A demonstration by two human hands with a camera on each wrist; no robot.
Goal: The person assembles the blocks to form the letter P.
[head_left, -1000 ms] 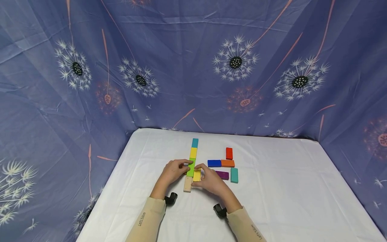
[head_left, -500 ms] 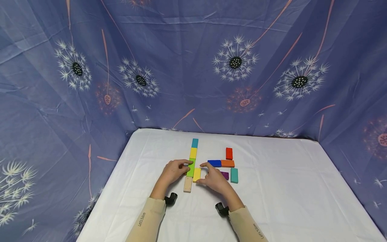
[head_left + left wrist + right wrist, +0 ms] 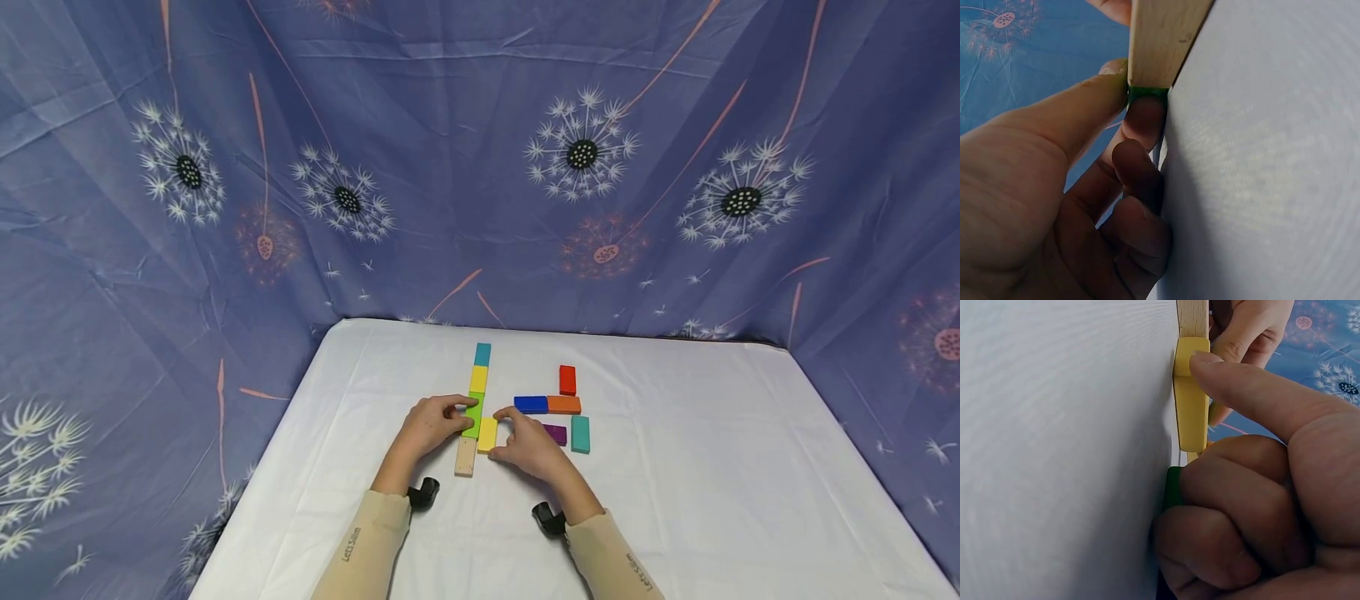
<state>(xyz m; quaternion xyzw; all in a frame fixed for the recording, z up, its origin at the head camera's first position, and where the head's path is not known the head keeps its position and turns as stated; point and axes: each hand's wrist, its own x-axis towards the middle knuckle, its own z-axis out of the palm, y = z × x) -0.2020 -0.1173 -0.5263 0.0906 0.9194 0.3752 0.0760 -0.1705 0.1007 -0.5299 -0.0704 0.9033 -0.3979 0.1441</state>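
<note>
In the lower centre of the frame, the left grip (image 3: 431,425) pinches a green block (image 3: 476,413), apparently steadying its row. The right grip (image 3: 531,446) holds a yellow block (image 3: 487,435) by its 2 ends, likely for fine alignment just beside that row. Further right, 5 blocks (image 3: 564,405) lie on the white counter (image 3: 675,467), seemingly within reach.

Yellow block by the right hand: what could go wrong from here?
The yellow block lies close beside the green block, so a push from the right hand might shove both askew if the left hand slips. The purple block, partly behind the right hand in the head view, might get knocked.
</note>
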